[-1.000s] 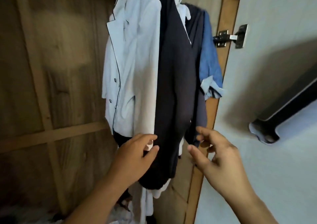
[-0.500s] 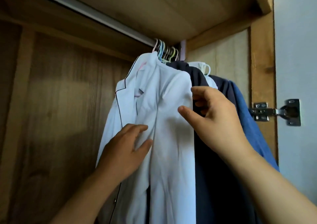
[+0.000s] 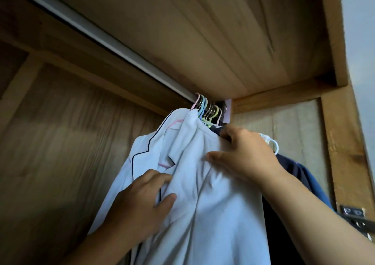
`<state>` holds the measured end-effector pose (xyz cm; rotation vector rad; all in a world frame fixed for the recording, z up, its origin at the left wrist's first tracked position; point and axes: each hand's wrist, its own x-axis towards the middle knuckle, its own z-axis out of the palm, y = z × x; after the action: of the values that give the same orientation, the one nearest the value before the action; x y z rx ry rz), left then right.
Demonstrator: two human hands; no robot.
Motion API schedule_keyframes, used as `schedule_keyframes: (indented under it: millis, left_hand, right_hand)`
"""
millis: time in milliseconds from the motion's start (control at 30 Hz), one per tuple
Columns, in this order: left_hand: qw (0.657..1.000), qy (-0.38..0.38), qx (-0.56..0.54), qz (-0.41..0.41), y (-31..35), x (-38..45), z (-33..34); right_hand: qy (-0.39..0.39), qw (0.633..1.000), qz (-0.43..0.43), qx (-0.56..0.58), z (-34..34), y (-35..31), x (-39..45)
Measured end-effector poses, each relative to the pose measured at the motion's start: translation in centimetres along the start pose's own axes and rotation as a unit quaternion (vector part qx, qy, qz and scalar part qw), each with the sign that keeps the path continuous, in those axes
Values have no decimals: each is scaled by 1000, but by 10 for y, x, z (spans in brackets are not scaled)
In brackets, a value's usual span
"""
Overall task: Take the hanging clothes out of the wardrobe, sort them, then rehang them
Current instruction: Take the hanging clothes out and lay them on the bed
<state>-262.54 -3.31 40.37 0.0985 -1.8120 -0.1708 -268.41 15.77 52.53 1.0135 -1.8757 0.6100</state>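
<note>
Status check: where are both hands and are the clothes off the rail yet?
Left hand pressed on white jacket. Right hand gripping at the garment shoulders near the hangers. Clothes not yet off the rail. Hangers bunched tight at the rail's end.

— What do we see off to the right?
— We see a metal door hinge (image 3: 354, 217) on the frame, low down, and pale wall (image 3: 359, 31) beyond the wooden edge.
</note>
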Motion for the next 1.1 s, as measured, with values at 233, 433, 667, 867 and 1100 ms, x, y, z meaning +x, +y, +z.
schedule_keyframes:
  millis: [233, 433, 667, 867, 1100]
  left_hand:
    - [993, 88, 42, 59, -10, 11, 17]
    - [989, 110, 20, 92, -7, 15, 8]
    - [980, 159, 13, 123, 1, 25, -22]
    - [966, 209, -10, 153, 17, 41, -66]
    - [972, 192, 24, 130, 15, 60, -91]
  right_hand:
    - [35, 992, 2, -120, 13, 12, 8]
    - [125, 990, 26, -55, 17, 19, 7]
    - [130, 990, 53, 5, 5, 10, 11]
    - [145, 987, 69, 13, -2, -4, 13]
    - [137, 987, 81, 27, -15, 0, -6]
